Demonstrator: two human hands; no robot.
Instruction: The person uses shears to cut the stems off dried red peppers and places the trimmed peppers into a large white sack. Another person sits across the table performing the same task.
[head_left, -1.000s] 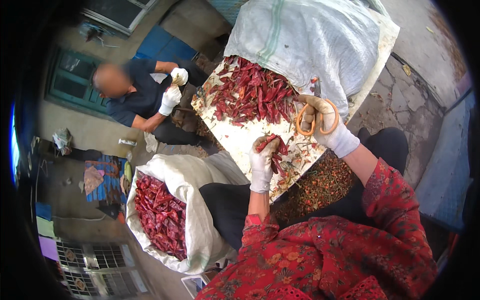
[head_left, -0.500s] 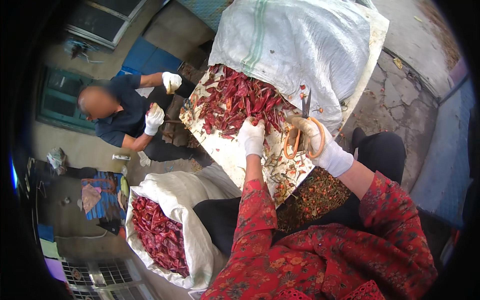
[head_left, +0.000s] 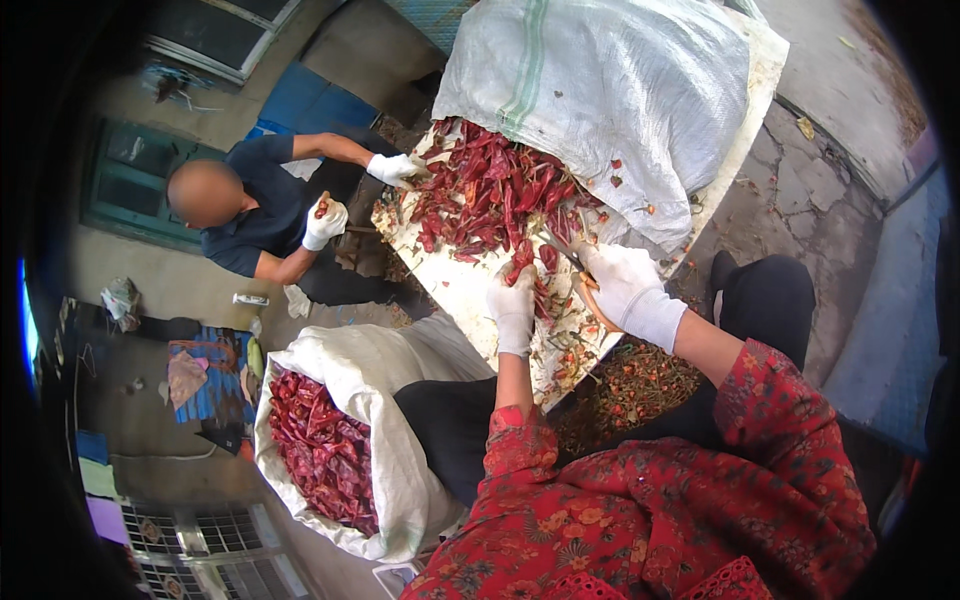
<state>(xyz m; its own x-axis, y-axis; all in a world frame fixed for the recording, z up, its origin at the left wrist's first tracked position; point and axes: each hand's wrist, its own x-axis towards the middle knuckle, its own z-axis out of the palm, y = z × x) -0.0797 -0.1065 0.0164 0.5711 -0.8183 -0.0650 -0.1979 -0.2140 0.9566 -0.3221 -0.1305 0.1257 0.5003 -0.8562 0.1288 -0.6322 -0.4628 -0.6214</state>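
My left hand (head_left: 512, 308), in a white glove, is closed on a dried red chili pepper (head_left: 519, 262) at the near edge of a pepper heap. Gloved too, my right hand (head_left: 625, 287) grips a pair of scissors (head_left: 597, 305) with orange handles. Their blades point left toward the pepper in my left hand; whether they touch it I cannot tell. The heap of dried red chilies (head_left: 495, 190) spills from under a white woven sack onto a pale board (head_left: 480, 285). Cut stems and bits are strewn around my hands.
The white woven sack (head_left: 600, 80) covers the board's far part. An open sack (head_left: 385, 400) full of red chilies stands at lower left. Across the board sits a co-worker (head_left: 255, 205) with gloved hands, one reaching to the heap. Stems and scraps (head_left: 640, 390) lie below the board.
My right hand has turned the scissors from pointing up to pointing left, toward my left hand. A pepper now sticks up from my left hand. The co-worker's farther hand has reached to the heap.
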